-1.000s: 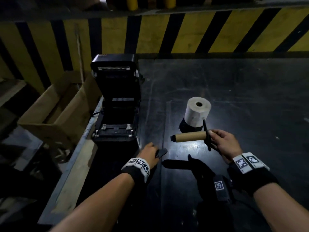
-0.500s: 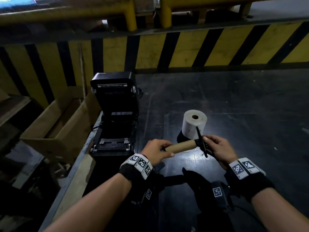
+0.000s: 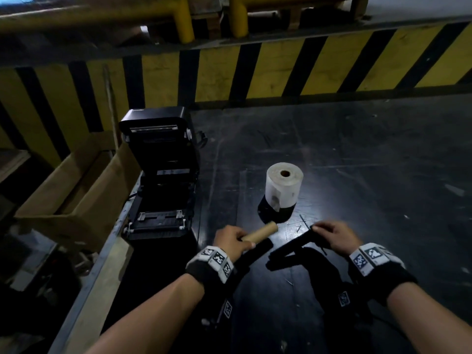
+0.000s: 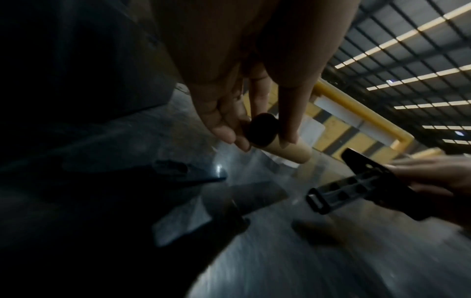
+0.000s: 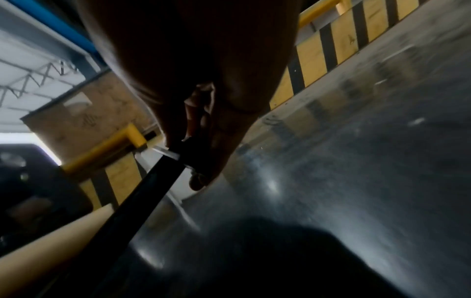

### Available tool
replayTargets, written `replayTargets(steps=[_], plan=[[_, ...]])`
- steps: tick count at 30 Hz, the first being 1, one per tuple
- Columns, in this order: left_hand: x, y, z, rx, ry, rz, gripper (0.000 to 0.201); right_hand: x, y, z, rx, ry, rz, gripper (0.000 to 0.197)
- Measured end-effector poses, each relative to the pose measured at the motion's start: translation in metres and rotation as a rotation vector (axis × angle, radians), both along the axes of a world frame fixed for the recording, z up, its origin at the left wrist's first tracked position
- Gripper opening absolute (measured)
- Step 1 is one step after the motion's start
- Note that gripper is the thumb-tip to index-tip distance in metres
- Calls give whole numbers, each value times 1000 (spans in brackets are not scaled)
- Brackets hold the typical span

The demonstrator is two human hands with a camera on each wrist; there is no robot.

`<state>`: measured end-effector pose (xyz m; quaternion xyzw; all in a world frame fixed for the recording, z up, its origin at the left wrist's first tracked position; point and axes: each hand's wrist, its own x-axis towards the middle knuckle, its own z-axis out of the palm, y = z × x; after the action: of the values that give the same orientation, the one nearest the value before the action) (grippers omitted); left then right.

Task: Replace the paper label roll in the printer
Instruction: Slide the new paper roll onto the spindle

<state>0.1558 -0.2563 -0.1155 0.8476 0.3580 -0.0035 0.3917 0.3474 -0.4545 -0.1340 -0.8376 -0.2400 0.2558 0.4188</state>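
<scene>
from my remote seat: left hand (image 3: pixel 231 241) wrapped round one end of the empty cardboard core (image 3: pixel 260 232), fingers and thumb curled on it; the core's free end angles up toward the fresh roll. right hand (image 3: pixel 334 237) pinches the black spindle (image 3: pixel 293 247) at its flanged end, the bare shaft sloping down-left over the dark table (image 3: pixel 357 175). core and spindle are apart, a gap of table between them. in the left wrist view i see the core's hollow end (image 4: pixel 262 130) and the ribbed spindle shaft (image 4: pixel 341 193) opposite it. new label roll (image 3: pixel 283 185) stands on end just beyond the hands. printer (image 3: pixel 161 180) at the table's left edge, lid up, roll bay bare. cardboard box (image 3: pixel 76 190) left of the printer, below table level. yellow-black striped barrier (image 3: pixel 281 67) behind.
</scene>
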Motion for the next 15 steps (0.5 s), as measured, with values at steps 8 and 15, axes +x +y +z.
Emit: replayTargets(steps=[8,15], plan=[[-1,-28,-24,47,171,-139,27,-4,2,-24,-249,-144,96,16],[36,0,1,-4,1,-65,47,10,26,39,-211,-354,101,23]])
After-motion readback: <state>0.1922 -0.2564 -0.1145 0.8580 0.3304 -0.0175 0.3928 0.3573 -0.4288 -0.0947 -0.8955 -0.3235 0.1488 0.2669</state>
